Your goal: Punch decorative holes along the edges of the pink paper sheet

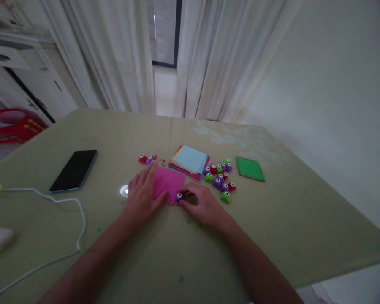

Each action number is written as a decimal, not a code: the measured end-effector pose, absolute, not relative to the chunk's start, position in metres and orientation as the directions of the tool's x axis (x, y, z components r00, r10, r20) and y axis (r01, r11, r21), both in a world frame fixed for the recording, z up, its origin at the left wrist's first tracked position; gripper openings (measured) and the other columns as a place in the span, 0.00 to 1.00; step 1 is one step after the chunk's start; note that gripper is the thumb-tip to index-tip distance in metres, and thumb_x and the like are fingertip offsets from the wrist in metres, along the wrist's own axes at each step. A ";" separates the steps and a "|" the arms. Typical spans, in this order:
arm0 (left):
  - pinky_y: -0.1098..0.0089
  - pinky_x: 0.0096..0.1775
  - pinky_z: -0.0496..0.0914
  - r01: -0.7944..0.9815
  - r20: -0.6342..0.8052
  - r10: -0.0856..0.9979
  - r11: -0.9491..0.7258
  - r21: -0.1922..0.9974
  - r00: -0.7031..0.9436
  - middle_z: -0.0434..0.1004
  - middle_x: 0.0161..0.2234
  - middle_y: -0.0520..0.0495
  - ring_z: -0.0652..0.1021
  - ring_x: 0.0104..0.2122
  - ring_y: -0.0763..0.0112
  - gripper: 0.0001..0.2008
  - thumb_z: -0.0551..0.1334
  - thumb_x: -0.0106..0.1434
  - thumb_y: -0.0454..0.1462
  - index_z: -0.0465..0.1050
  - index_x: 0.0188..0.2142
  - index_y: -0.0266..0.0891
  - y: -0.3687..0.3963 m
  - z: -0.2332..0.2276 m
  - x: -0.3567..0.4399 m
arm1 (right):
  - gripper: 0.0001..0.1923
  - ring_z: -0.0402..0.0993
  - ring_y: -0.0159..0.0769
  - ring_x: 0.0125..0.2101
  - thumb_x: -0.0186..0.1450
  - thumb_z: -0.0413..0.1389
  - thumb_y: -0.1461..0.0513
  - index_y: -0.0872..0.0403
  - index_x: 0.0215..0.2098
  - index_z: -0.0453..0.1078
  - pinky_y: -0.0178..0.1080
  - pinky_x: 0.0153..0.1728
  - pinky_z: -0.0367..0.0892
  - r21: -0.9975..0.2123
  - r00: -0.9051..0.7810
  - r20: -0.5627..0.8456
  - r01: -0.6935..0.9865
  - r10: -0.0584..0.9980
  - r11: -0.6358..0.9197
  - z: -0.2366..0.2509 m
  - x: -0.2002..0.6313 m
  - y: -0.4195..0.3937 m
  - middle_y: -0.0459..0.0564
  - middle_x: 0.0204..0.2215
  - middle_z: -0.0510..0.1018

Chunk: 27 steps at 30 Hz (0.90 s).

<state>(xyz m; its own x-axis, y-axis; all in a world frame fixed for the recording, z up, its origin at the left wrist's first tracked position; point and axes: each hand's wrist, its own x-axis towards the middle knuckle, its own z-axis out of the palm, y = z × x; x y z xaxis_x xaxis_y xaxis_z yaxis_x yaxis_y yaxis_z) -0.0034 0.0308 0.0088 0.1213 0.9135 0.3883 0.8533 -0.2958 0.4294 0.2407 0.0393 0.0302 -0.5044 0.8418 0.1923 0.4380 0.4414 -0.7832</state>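
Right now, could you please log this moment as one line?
left hand: flat on pink paper | right hand: pinching purple punch at paper edge | nearby: paper stack

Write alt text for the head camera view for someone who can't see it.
A left hand presses a pink paper square flat on a table while the right hand holds a small purple punch at its edge. Behind lie stacked coloured paper, more punches and a phone.
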 end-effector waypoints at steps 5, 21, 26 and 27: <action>0.44 0.66 0.65 0.795 0.221 0.905 -0.426 0.431 0.365 0.75 0.67 0.40 0.74 0.66 0.47 0.24 0.64 0.72 0.50 0.77 0.63 0.46 0.036 0.003 -0.018 | 0.13 0.82 0.39 0.42 0.67 0.64 0.68 0.53 0.50 0.81 0.40 0.46 0.76 -0.797 -0.485 0.191 0.431 0.854 0.423 0.030 0.241 0.041 0.52 0.45 0.85; 0.47 0.64 0.70 0.748 0.201 0.907 -0.418 0.515 0.369 0.78 0.64 0.39 0.77 0.63 0.48 0.20 0.67 0.69 0.47 0.83 0.57 0.44 0.038 0.004 -0.015 | 0.14 0.83 0.38 0.42 0.66 0.65 0.69 0.54 0.49 0.81 0.40 0.46 0.77 -0.814 -0.440 0.193 0.427 0.877 0.393 0.027 0.241 0.042 0.52 0.45 0.85; 0.46 0.64 0.70 0.735 0.225 0.904 -0.427 0.526 0.364 0.78 0.63 0.39 0.76 0.62 0.48 0.21 0.66 0.69 0.47 0.82 0.58 0.44 0.039 0.001 -0.015 | 0.11 0.83 0.38 0.41 0.67 0.65 0.66 0.53 0.48 0.81 0.40 0.45 0.77 -0.817 -0.444 0.188 0.424 0.876 0.390 0.029 0.241 0.042 0.52 0.44 0.85; 0.46 0.64 0.70 0.733 0.229 0.903 -0.429 0.527 0.363 0.78 0.63 0.39 0.76 0.62 0.48 0.20 0.66 0.69 0.47 0.82 0.58 0.44 0.039 0.001 -0.015 | 0.11 0.83 0.38 0.41 0.67 0.65 0.66 0.53 0.48 0.81 0.40 0.45 0.77 -0.819 -0.445 0.189 0.420 0.875 0.391 0.029 0.241 0.042 0.52 0.44 0.86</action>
<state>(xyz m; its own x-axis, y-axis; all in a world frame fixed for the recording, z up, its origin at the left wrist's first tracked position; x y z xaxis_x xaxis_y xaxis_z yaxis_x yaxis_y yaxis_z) -0.0147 0.0390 0.0010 0.3633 0.9030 0.2293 0.7334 -0.4289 0.5273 0.2409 0.0424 0.0290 -0.4453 0.8752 0.1890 0.4203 0.3907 -0.8189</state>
